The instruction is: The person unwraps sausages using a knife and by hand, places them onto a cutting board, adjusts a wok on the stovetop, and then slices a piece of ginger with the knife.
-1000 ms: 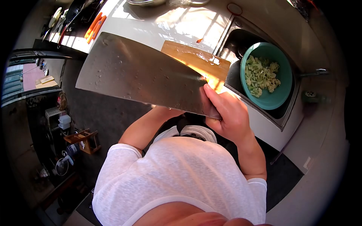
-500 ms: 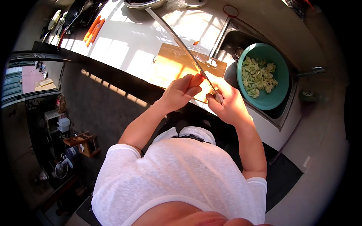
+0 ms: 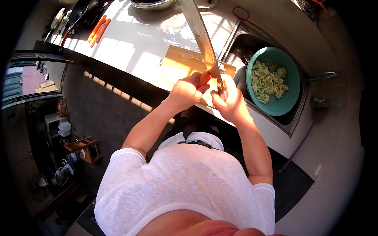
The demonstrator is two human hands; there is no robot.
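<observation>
My right hand is closed round the handle end of a large kitchen knife. The long blade slants up and away over the wooden cutting board, its broad side partly facing me. My left hand is closed, its fingers curled against the blade's lower part near the board's front edge. Whatever it holds is hidden by the fingers and the glare. To the right, a teal basin contains cut cauliflower.
The basin rests in the metal sink, with a faucet at right. Long orange pieces resembling carrots lie on the white counter. A metal bowl stands at the back. A wooden stool is on the floor at left.
The knife has turned, so its blade now shows more of its broad side and points more steeply away. My right hand has shifted slightly left and up; my left hand has hardly moved.
</observation>
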